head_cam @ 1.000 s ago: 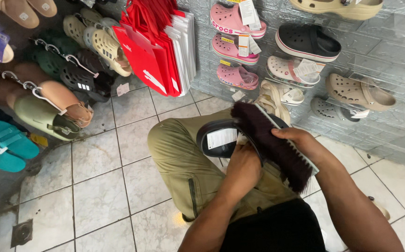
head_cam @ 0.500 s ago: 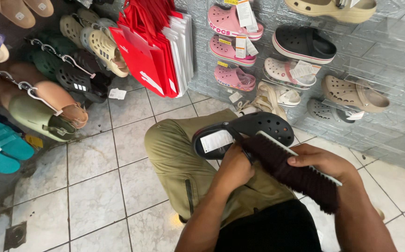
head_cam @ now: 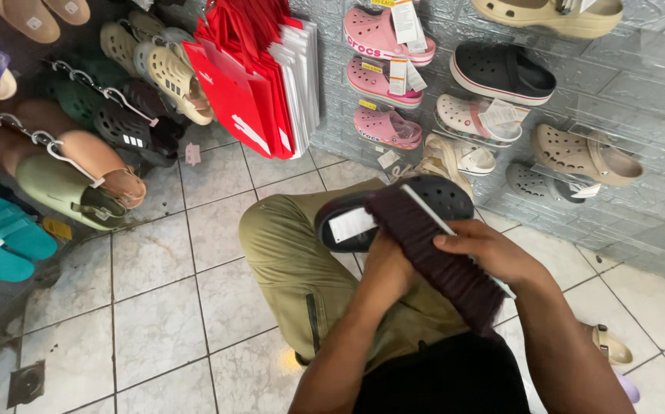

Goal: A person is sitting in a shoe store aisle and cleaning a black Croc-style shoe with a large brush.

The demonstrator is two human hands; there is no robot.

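Tiled floor (head_cam: 156,307) under me, with clogs hung on the grey wall (head_cam: 639,84) and red bags (head_cam: 248,92) beside them. Over my knee, my left hand (head_cam: 390,272) is closed around the black clog (head_cam: 394,211), sole up. My right hand (head_cam: 493,253) is wrapped tight on the dark brush (head_cam: 440,257), bristles touching the clog.

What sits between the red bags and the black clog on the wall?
In the head view, three pink clogs hang in a column on the grey wall between the red bags and the wall-hung black clog.
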